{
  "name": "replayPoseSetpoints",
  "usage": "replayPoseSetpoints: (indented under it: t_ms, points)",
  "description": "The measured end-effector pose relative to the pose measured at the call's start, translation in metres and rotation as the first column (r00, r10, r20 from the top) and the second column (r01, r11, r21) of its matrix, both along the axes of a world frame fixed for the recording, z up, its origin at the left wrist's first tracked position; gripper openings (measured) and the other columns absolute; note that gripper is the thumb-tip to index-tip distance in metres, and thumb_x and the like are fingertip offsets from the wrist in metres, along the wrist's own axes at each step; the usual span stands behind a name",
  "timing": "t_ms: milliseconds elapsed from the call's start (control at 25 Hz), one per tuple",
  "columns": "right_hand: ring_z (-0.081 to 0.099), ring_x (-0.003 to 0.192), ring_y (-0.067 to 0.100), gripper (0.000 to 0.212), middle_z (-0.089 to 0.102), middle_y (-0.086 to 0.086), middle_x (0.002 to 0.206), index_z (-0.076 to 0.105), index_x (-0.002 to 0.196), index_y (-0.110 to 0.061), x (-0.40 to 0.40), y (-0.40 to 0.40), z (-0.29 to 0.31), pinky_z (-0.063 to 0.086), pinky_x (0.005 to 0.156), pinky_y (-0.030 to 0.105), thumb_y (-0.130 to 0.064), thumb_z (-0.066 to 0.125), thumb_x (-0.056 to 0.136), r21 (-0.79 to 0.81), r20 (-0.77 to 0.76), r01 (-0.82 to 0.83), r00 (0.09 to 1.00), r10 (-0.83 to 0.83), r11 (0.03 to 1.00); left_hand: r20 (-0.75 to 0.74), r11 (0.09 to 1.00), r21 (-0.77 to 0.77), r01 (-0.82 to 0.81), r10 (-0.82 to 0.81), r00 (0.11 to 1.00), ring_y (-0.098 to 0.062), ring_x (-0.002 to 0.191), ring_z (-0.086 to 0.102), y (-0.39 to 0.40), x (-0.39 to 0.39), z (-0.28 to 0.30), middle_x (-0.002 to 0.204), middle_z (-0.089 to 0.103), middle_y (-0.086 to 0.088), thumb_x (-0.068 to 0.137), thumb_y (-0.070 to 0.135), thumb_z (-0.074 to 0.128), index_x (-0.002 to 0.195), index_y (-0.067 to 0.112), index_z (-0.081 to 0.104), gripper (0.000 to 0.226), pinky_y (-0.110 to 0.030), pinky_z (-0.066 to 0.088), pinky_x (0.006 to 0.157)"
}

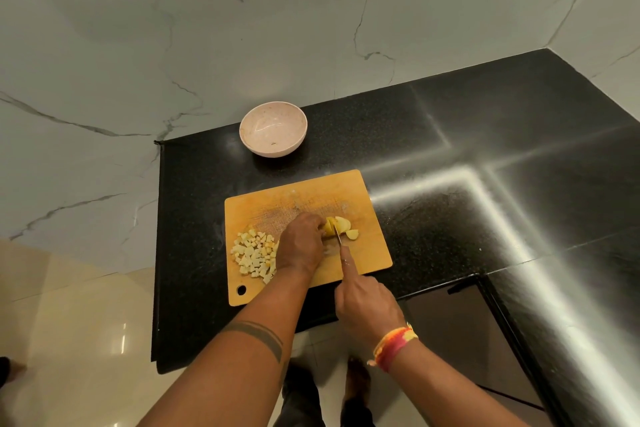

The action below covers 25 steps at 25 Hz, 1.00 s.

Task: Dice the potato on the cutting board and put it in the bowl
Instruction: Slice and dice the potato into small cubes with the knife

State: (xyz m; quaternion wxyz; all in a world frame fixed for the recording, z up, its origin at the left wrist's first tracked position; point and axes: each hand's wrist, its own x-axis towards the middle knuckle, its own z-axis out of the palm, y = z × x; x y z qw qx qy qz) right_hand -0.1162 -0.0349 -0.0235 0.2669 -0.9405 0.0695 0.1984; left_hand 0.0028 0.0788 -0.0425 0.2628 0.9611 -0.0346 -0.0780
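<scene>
Black counter, marble wall. At frame centre, on the cutting board [360, 250], the left hand [300, 246] clamps a firm, likely slippery potato [341, 226]; the right hand [363, 302] grips the knife [337, 236]. Bowl [273, 129] above.

Scuffed wooden cutting board [346, 191]; glossy black speckled stone counter [519, 149]; veined marble wall [138, 45].

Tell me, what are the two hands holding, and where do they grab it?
The right hand holds the knife by its handle, one finger lying along the top. The left hand holds the uncut potato at its left end.
</scene>
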Motion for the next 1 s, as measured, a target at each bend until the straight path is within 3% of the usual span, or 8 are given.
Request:
replayPoseSetpoints:
  t_ms: [120,320,600,720,1000]
  points:
    - [0.057,0.064,0.025,0.070,0.055,0.002,0.073,-0.003,0.163,-0.026,0.027,0.009,-0.001,0.034,0.055,0.037,-0.023,0.033,0.102,0.007,0.059,-0.012,0.998,0.011,1.000,-0.011,1.000,-0.006,-0.009,0.009,1.000,-0.020,0.099,0.063,0.001,-0.001,-0.002,0.111,0.070,0.001,0.097,0.014,0.061,0.110,0.020,0.075,0.021,-0.031,0.051,0.086]
    - [0.066,0.086,0.037,0.064,0.068,0.016,0.099,0.002,0.164,-0.022,0.057,0.011,-0.009,0.036,0.064,0.038,-0.025,0.030,0.106,0.000,0.058,-0.036,0.998,0.036,0.999,-0.027,0.994,-0.094,-0.058,0.055,0.998,-0.015,0.096,0.062,0.002,0.000,-0.004,0.112,0.072,0.003,0.097,0.018,0.059,0.109,0.024,0.077,0.023,-0.027,0.051,0.086]
    - [0.053,0.063,0.027,0.074,0.052,0.005,0.076,-0.007,0.163,-0.026,0.010,0.004,-0.008,0.039,0.058,0.037,-0.026,0.036,0.103,-0.043,-0.025,-0.089,0.996,0.088,0.995,-0.005,0.997,-0.052,-0.060,0.060,0.998,-0.022,0.102,0.064,0.000,-0.001,-0.004,0.113,0.071,0.000,0.094,0.013,0.067,0.111,0.019,0.076,0.021,-0.035,0.053,0.089]
    - [0.048,0.060,0.024,0.075,0.055,0.005,0.077,-0.010,0.162,-0.028,-0.004,-0.006,-0.007,0.039,0.059,0.038,-0.026,0.035,0.102,-0.036,-0.081,-0.073,0.994,0.069,0.997,0.000,0.998,-0.036,-0.054,0.054,0.999,-0.021,0.105,0.062,0.000,-0.001,-0.003,0.115,0.070,0.001,0.094,0.013,0.066,0.113,0.020,0.075,0.022,-0.033,0.052,0.089]
    - [0.049,0.058,0.022,0.074,0.054,0.001,0.071,-0.006,0.162,-0.030,-0.004,0.002,0.006,0.038,0.057,0.038,-0.026,0.036,0.102,0.001,0.000,-0.017,1.000,0.017,1.000,0.013,0.999,0.008,-0.046,0.046,0.999,-0.021,0.099,0.062,0.003,-0.005,-0.003,0.110,0.069,0.000,0.096,0.016,0.063,0.108,0.019,0.074,0.016,-0.034,0.051,0.084]
